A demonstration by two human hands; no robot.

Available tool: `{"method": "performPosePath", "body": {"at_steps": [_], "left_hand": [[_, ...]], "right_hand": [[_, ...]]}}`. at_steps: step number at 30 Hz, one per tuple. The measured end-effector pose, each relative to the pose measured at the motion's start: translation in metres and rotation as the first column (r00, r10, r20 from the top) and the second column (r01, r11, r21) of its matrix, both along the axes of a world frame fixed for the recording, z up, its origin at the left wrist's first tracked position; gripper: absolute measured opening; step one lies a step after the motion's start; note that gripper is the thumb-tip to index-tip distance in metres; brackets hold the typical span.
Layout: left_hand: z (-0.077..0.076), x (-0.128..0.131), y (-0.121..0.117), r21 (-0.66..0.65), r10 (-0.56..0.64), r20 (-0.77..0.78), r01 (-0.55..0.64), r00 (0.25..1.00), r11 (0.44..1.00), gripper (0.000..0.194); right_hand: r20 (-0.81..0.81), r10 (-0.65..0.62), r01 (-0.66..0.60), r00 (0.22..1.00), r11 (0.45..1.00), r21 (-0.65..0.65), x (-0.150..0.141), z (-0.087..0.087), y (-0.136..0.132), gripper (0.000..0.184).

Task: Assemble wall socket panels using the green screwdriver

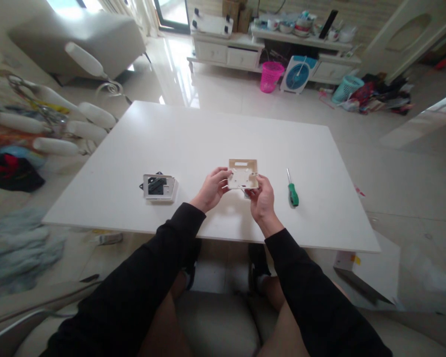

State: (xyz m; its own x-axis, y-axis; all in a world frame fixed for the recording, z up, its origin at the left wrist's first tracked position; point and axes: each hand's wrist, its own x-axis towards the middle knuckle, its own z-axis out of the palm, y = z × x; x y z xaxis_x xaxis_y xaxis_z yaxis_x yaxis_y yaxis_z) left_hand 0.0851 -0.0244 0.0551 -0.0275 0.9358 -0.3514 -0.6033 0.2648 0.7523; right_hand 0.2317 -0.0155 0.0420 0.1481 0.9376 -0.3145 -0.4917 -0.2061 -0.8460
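Note:
A shallow cream plastic box, its hollow side facing me, is held up over the white table. My left hand grips its left edge, and my right hand has hold of the lower right corner. Under the box, by the right fingers, a small pale piece shows, too blurred to name. Right of my right hand lies a screwdriver with a green handle, its shaft pointing away from me. To the left, a white plastic frame rests on the table with black parts in it.
Beyond the table stand a low white cabinet, a pink basket, a blue fan and a teal basket. Rounded white rack arms reach close to the table's left edge. A white box sits below the right front corner.

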Motion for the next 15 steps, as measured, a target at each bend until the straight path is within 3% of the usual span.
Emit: {"method": "performPosePath", "body": {"at_steps": [6,15], "left_hand": [[-0.0026,0.0037,-0.0004,0.020,-0.144,0.151,0.143,0.978,0.990,0.022],[-0.0043,0.0069,-0.0010,0.009,-0.081,0.156,0.081,0.984,0.997,0.023]], "right_hand": [[-0.035,0.029,-0.030,0.999,0.999,-0.013,0.0024,-0.0019,-0.0003,0.032],[-0.055,0.006,-0.007,0.998,1.000,-0.006,0.0000,0.0050,-0.0034,0.029]]}}
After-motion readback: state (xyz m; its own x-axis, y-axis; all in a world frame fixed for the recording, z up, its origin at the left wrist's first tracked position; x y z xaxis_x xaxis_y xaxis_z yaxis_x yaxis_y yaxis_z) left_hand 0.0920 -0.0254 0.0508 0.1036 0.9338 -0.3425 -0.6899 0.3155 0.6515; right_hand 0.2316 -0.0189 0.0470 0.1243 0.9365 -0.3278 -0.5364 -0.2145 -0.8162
